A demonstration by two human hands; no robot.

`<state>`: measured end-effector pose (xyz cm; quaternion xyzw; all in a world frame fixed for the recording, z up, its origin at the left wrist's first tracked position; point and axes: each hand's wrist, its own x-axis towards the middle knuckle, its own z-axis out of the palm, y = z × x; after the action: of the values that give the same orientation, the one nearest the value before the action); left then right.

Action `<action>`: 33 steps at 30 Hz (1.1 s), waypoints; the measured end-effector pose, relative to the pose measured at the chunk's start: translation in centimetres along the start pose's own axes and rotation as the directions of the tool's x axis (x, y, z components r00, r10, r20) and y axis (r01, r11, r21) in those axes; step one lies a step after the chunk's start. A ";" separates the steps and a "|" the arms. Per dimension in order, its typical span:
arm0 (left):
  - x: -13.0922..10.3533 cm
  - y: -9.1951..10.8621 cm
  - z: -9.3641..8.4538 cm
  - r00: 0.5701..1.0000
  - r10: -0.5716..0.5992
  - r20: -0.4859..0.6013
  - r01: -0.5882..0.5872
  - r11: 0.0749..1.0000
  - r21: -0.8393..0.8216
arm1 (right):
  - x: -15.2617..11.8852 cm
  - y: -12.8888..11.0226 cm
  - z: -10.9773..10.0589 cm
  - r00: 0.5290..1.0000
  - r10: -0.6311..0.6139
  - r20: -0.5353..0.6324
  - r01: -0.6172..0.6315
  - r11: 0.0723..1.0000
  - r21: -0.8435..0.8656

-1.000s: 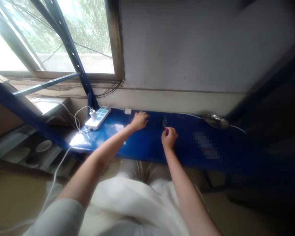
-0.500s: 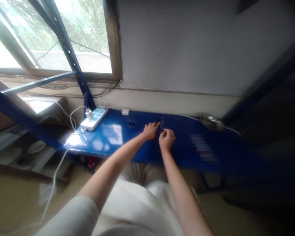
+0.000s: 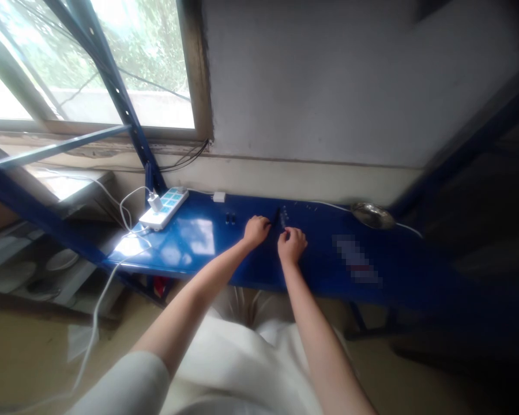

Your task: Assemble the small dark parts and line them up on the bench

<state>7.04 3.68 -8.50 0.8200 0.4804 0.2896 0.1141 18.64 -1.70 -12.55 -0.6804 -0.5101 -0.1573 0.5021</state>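
My left hand point(image 3: 257, 230) is over the blue table, fingers curled together; whatever they hold, if anything, is too small to make out. Just right of its fingertips lies a thin dark piece point(image 3: 277, 217). Beside that is a small clear, bumpy strip point(image 3: 284, 217), which looks like transparent plastic. My right hand point(image 3: 292, 245) is closed in a pinch at the near end of the clear strip, and what sits between thumb and finger is hidden. Two small dark pieces point(image 3: 230, 219) stand on the table left of my left hand.
On the blue table point(image 3: 242, 268) a white power strip point(image 3: 164, 210) with a plugged-in charger lies at left. A white adapter point(image 3: 218, 197) sits at the back edge. Tiny bits point(image 3: 312, 207) and a shiny metal dish point(image 3: 373, 215) are at back right, near a white cable.
My left hand has drawn back leftward from the clear strip, its fingers curling in, so the dark piece shows more. My right hand stays nearly in place, still pinching.
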 end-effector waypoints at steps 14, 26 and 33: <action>-4.9 -0.4 -4.1 0.908 -0.330 -0.258 0.130 0.809 -0.574 | 1.1 2.3 3.0 0.950 0.267 0.162 -0.259 0.963 -0.070; -5.2 0.0 -5.7 0.894 -0.327 -0.307 0.070 0.777 -0.625 | 3.9 1.3 2.7 0.816 0.398 0.420 -0.283 0.908 -0.310; -5.1 0.2 -6.0 0.906 -0.275 -0.322 0.034 0.806 -0.591 | 4.0 0.4 2.3 0.808 0.396 0.435 -0.279 0.909 -0.309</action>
<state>1.79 -1.27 -5.48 0.6295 0.4505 0.5679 0.2799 20.00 2.42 -10.82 -0.8313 -0.4683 0.0543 0.2945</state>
